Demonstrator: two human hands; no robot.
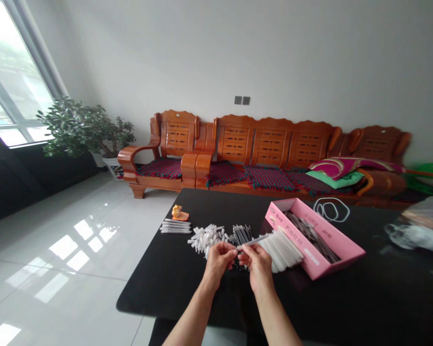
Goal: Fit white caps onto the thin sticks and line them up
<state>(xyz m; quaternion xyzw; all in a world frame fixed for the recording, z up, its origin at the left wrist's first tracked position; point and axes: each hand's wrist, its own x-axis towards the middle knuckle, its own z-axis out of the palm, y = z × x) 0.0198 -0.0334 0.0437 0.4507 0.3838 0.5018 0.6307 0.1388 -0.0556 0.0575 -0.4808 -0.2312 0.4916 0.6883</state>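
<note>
My left hand [219,262] and my right hand [258,264] meet over the near side of the black table, fingertips pinched together. Between them is a slim grey-white pen [255,240], its shaft slanting up to the right past my right fingers; the end at my left fingers is mostly covered. Just beyond my left hand lies a heap of short white caps [207,236]. Dark thin pen refills [241,233] are bunched behind the hands. Beside my right hand, whitish pen barrels [283,251] lie side by side. Several pens [176,227] rest in a row at the left.
A pink box [291,239] holding dark grey slender pieces [312,235] stands right of the barrels. An orange duck figurine [178,212] sits near the table's left edge [147,257]. A white cord loop [331,210] and a plastic bag [423,223] lie right. Wooden sofas [234,144] stand behind.
</note>
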